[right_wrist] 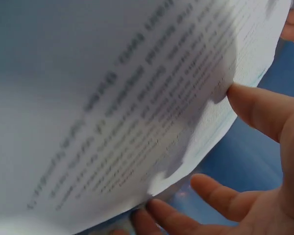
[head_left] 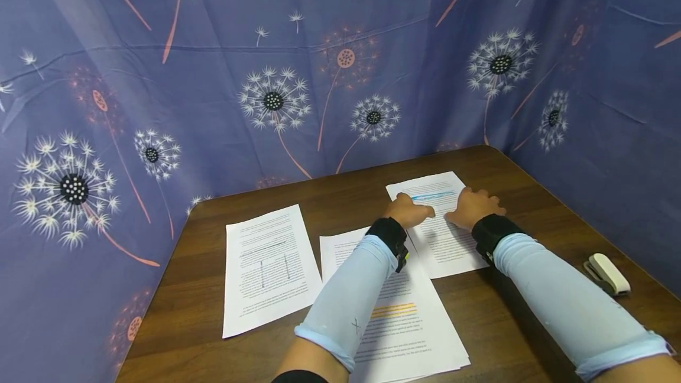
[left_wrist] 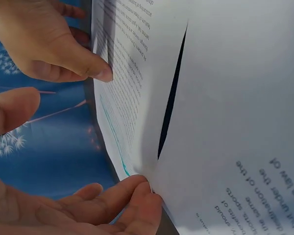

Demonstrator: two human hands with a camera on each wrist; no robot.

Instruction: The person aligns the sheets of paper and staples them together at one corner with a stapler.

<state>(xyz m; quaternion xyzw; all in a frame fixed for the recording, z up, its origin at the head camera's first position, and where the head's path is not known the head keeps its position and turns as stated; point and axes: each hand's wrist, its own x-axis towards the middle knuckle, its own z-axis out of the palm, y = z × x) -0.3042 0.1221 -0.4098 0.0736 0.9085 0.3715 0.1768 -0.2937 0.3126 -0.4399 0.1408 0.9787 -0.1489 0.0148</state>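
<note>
Both hands are at the far right stack of printed sheets [head_left: 441,247], which bears a blue highlighter stroke near its top. My left hand [head_left: 408,211] is at the left edge of this stack; in the left wrist view its fingertips [left_wrist: 142,188] touch the paper's edge while the thumb [left_wrist: 17,110] stays raised off it. My right hand [head_left: 475,208] lies along the stack's right side. Its thumb [right_wrist: 255,105] touches the printed face in the right wrist view, and other fingertips [right_wrist: 159,208] are at the paper's edge, fairly straight.
A middle stack of sheets [head_left: 436,324] with orange highlighting lies partly under the left forearm. Farther left is another printed sheet [head_left: 266,288] with pen lines. A white stapler [head_left: 609,273] sits near the right edge of the brown table [head_left: 175,312]. A dandelion-patterned curtain [head_left: 213,93] hangs behind.
</note>
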